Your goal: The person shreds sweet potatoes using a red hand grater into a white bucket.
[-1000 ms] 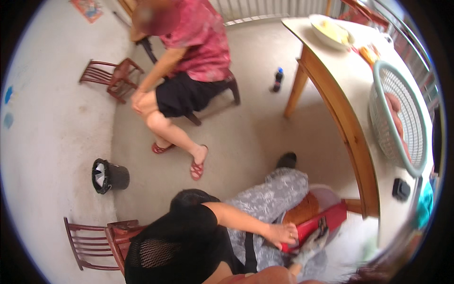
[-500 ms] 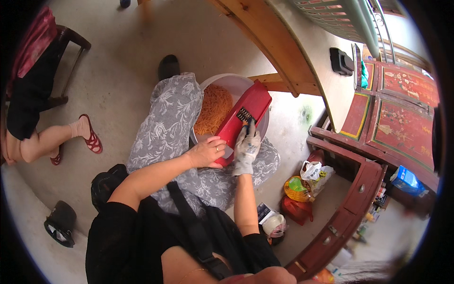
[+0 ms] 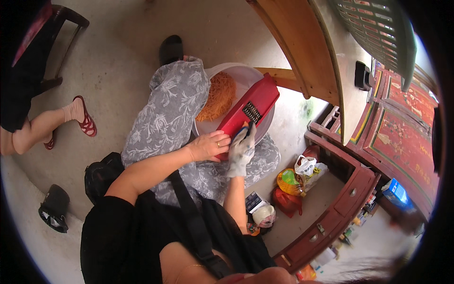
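Observation:
A long red grater [image 3: 262,94] leans across a pale round tub [image 3: 246,73], its metal teeth facing up. Inside the tub, left of the grater, lies a heap of orange shreds [image 3: 222,92] that look like carrot. My bare left hand [image 3: 210,145], with a ring on one finger, grips the grater's near left edge. In a grey-white work glove, my right hand [image 3: 241,151] is closed on the grater's face, just below the teeth. A small orange bit of carrot [image 3: 245,125] shows at its fingertips; the rest is hidden by the glove.
Grey patterned cloth [image 3: 165,113] covers my legs beside the tub. A wooden table leg [image 3: 283,78] stands close behind it. On the right are an oil bottle [image 3: 289,182], a red bag [image 3: 286,202] and a drawer unit [image 3: 338,208]. Another person's sandalled foot [image 3: 86,120] is at left.
My gloved right hand has slid down the grater from the teeth toward its near end. My left hand keeps its hold on the edge. The view has shifted slightly.

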`<state>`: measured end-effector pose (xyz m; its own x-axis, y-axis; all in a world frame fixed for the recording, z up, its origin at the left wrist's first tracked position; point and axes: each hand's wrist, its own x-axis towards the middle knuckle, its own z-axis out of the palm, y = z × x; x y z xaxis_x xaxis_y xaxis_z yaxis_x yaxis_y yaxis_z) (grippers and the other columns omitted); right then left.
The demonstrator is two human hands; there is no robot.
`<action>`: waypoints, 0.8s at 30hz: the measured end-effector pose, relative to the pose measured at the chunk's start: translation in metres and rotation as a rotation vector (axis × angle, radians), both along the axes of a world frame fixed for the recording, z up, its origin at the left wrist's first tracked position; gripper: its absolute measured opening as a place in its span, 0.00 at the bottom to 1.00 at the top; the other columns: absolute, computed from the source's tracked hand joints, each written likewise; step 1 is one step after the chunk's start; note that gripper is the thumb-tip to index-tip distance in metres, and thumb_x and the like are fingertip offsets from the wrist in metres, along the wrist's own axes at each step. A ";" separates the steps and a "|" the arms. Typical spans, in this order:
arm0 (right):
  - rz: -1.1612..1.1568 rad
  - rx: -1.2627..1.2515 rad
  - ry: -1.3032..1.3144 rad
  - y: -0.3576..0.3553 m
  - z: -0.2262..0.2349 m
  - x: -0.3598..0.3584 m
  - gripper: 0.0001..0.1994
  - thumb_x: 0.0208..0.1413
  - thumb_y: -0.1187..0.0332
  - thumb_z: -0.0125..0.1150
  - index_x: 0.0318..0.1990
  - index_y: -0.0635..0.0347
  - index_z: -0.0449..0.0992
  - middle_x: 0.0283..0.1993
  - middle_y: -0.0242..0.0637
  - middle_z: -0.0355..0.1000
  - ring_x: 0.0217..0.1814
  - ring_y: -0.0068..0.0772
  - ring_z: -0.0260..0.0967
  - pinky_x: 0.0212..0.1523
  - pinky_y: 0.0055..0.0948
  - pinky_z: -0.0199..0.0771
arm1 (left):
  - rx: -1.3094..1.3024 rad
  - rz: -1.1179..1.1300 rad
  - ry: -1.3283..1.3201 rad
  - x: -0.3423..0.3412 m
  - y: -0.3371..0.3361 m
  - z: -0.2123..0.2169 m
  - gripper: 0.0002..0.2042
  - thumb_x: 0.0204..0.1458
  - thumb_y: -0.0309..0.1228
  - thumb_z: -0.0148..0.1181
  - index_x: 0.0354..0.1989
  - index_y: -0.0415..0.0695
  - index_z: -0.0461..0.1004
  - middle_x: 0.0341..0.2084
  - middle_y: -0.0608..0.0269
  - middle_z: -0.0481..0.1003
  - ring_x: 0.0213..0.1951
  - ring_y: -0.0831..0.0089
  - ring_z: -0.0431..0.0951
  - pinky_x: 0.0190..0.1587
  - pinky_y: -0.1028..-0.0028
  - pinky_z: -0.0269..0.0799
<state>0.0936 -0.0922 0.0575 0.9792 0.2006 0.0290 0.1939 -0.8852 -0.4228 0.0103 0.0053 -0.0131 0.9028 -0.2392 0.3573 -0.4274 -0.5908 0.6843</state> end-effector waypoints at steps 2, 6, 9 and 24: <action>0.021 -0.084 -0.095 0.003 -0.012 0.018 0.19 0.63 0.63 0.44 0.53 0.71 0.67 0.44 0.58 0.72 0.45 0.55 0.72 0.45 0.43 0.71 | 0.015 0.028 -0.013 -0.001 0.001 -0.001 0.32 0.30 0.46 0.70 0.46 0.45 0.67 0.47 0.62 0.66 0.56 0.65 0.63 0.63 0.66 0.55; -0.053 -0.169 -0.070 0.013 -0.007 0.091 0.20 0.64 0.61 0.41 0.53 0.69 0.67 0.48 0.60 0.70 0.48 0.57 0.70 0.49 0.43 0.69 | 0.026 0.013 -0.026 0.005 0.003 0.007 0.32 0.30 0.49 0.69 0.44 0.44 0.69 0.46 0.63 0.68 0.55 0.66 0.64 0.62 0.66 0.57; -0.002 -0.118 -0.044 0.005 -0.007 0.071 0.19 0.64 0.62 0.40 0.53 0.68 0.67 0.47 0.59 0.70 0.49 0.58 0.69 0.50 0.43 0.69 | 0.036 -0.010 0.021 0.002 0.002 0.007 0.31 0.32 0.49 0.68 0.43 0.44 0.69 0.46 0.63 0.68 0.55 0.66 0.64 0.63 0.66 0.57; -0.022 -0.265 -0.052 -0.004 -0.026 0.051 0.17 0.63 0.60 0.41 0.49 0.66 0.64 0.34 0.58 0.73 0.35 0.57 0.73 0.35 0.47 0.72 | 0.020 0.011 -0.032 0.003 0.001 0.001 0.29 0.31 0.49 0.67 0.40 0.42 0.69 0.44 0.60 0.69 0.55 0.63 0.64 0.63 0.64 0.56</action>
<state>0.1450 -0.0960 0.0312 0.9820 0.1869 0.0284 0.1890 -0.9679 -0.1655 0.0135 0.0059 -0.0126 0.8935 -0.2367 0.3817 -0.4425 -0.6090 0.6582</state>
